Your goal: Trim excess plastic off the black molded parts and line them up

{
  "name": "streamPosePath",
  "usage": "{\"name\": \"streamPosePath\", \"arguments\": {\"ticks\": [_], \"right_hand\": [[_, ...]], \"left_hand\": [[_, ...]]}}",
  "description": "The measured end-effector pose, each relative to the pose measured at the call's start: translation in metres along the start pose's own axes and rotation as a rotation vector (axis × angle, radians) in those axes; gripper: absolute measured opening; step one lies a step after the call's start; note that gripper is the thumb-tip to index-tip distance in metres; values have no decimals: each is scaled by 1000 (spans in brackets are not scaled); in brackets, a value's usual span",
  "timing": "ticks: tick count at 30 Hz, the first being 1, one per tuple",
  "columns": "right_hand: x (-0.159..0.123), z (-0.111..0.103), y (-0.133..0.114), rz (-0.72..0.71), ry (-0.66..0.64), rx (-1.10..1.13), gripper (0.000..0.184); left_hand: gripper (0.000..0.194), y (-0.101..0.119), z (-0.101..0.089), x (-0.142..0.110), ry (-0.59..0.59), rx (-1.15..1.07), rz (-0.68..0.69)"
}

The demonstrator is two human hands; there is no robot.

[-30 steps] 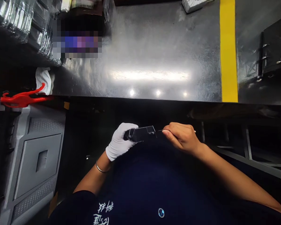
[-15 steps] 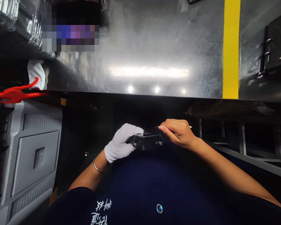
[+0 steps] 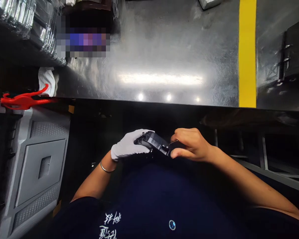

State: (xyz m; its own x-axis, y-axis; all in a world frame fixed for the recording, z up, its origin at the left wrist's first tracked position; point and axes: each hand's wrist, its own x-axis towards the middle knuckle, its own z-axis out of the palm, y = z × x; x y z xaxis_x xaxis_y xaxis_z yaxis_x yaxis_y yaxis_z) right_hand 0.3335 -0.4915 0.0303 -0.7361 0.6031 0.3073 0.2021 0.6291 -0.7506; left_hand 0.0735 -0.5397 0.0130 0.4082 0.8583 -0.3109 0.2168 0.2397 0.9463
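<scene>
My left hand (image 3: 128, 144), in a white glove, is closed around a black moulded plastic part (image 3: 156, 142) in front of my body, just below the table edge. The part is tilted, its right end lower and pointing at my other hand. My bare right hand (image 3: 190, 143) has its thumb and fingers closed around a thin metal tool (image 3: 173, 142), most of which is hidden in the grip. The tool's tip reaches the right end of the part; whether it touches I cannot tell.
A shiny metal table (image 3: 164, 49) with a yellow tape strip (image 3: 247, 53) lies ahead. At the left are a red plastic piece (image 3: 23, 100), a white cloth (image 3: 47, 79), a grey crate (image 3: 41, 169) and plastic-wrapped stacks (image 3: 20, 16). Black parts (image 3: 296, 59) sit far right.
My left hand has turned the black part, so its long face now shows and its end slopes down right. The right hand's thin tool has come down to the part's end.
</scene>
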Motion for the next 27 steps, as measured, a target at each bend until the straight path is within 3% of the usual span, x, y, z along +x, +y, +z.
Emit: {"name": "streamPosePath", "arguments": {"ticks": [2,6,14,27], "right_hand": [[7,1,-1,-53,-7,-73,48],[17,2,-3,-114,-30,-175,52],[21,6,-2,-163,46,-322,52],[17,12,0,-126,141,-268,53]], "left_hand": [[59,-3,0,1,-74,-104,-129],[65,-7,2,4,-85,-183,-181],[67,-5,-1,6,-77,-231,-159],[67,-7,5,11,-61,-204,-107]]}}
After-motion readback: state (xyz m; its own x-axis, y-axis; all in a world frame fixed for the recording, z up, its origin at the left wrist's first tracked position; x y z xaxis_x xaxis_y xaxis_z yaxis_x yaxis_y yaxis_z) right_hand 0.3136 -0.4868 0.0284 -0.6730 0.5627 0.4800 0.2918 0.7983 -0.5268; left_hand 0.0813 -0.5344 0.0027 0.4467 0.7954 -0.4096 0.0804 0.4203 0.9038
